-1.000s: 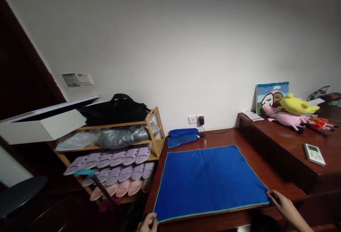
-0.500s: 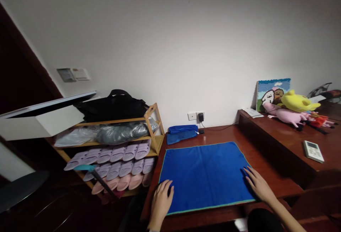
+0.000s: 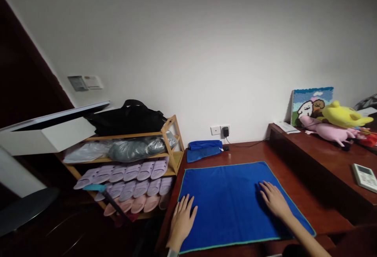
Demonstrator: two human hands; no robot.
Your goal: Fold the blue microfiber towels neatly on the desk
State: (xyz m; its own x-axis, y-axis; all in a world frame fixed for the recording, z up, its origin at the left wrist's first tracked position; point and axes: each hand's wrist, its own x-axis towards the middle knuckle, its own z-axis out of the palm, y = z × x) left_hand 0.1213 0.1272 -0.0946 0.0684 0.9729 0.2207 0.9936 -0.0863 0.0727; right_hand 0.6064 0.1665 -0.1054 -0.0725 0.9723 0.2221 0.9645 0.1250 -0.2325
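A blue cloth (image 3: 226, 202) with a green stitched edge lies spread flat on the reddish-brown wooden table (image 3: 250, 151). My left hand (image 3: 182, 217) rests on the cloth's left edge, fingers stretched out and a little apart. Over the right part of the cloth, my right hand (image 3: 273, 198) is palm down with its fingers spread; a shadow falls beside it, and I cannot tell how firmly it touches. Neither hand grips anything. Behind the spread cloth, a folded blue cloth (image 3: 204, 151) lies near the wall.
A wooden shoe rack (image 3: 176, 162) with purple slippers (image 3: 141, 170) and a black bag (image 3: 129, 119) stands at the left. On the raised surface at right are plush toys (image 3: 341, 115), a dog picture (image 3: 312, 103) and a white remote (image 3: 365, 176). A black plug (image 3: 226, 131) sits in the wall socket.
My right hand has moved left, from the cloth's right edge onto its surface. More of the cloth's right near corner now shows. My left hand has shifted slightly up, and the view has turned slightly.
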